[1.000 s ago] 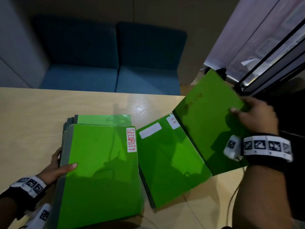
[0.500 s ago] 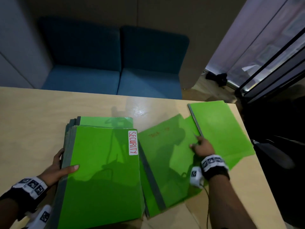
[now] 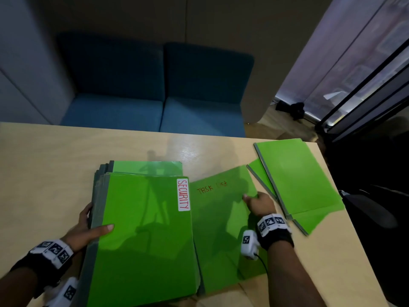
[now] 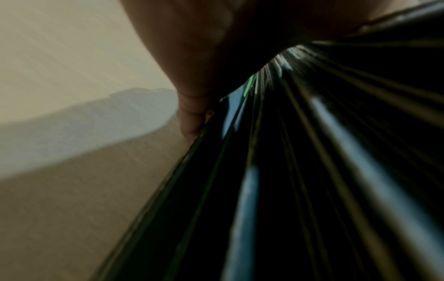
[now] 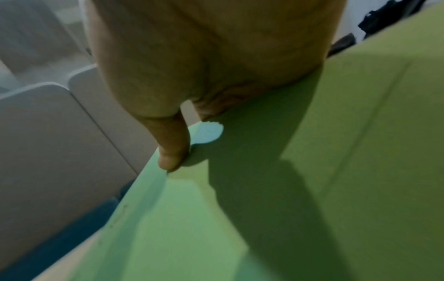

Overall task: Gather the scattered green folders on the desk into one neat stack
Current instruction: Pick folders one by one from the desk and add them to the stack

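Note:
A stack of green folders (image 3: 143,229) lies at the desk's near left, its top one bearing a white SECURITY label (image 3: 183,194). My left hand (image 3: 93,222) grips the stack's left spine side, thumb on top; the left wrist view shows a finger (image 4: 192,117) against the folder edges (image 4: 312,171). Beside the stack lies a green folder marked TASK LIST (image 3: 219,229). My right hand (image 3: 256,199) holds its right edge, with the thumb (image 5: 171,148) pressed on the cover (image 5: 336,152). Two more green folders (image 3: 296,176) overlap at the right.
The light wooden desk (image 3: 55,162) runs wide to the left, and its right edge is close behind the right-hand folders. A blue sofa (image 3: 155,96) stands beyond the far edge. Dark window frames (image 3: 365,96) rise at the right.
My right hand brought the raised folder down from the right onto the middle folder and slid it left against the stack. The left hand stayed on the stack.

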`<state>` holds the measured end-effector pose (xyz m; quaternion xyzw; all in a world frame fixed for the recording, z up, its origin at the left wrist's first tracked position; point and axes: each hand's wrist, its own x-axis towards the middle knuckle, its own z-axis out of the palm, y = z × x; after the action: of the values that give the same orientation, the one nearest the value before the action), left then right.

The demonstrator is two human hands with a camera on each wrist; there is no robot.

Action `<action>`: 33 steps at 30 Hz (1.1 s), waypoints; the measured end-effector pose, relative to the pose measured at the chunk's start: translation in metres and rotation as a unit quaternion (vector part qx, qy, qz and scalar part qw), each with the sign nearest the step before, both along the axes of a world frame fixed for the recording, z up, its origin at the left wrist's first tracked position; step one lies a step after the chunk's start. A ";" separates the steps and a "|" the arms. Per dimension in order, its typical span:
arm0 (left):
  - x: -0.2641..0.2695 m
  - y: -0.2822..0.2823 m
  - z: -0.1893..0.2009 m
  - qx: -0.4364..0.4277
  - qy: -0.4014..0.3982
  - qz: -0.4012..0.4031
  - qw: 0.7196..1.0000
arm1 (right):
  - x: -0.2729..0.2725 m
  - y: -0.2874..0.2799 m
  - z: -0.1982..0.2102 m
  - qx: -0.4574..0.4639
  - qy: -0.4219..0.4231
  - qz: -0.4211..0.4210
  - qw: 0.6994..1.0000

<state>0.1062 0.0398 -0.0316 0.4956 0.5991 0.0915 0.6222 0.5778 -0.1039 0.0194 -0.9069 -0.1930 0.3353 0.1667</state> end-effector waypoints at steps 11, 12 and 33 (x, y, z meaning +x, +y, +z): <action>-0.017 0.008 -0.024 0.005 0.027 -0.030 0.999 | -0.006 0.052 0.184 0.326 -0.208 -0.029 0.922; -0.015 0.008 -0.021 0.006 0.032 -0.033 0.999 | -0.012 0.056 0.182 0.359 -0.179 -0.043 0.915; 0.014 -0.004 0.040 0.055 0.082 -0.088 0.991 | -0.129 0.094 -0.004 0.076 0.087 0.243 0.963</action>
<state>0.1197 0.0353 0.0084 0.5857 0.5963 0.0280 0.5482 0.4491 -0.0100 0.0151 -0.7847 -0.4171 0.4280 0.1649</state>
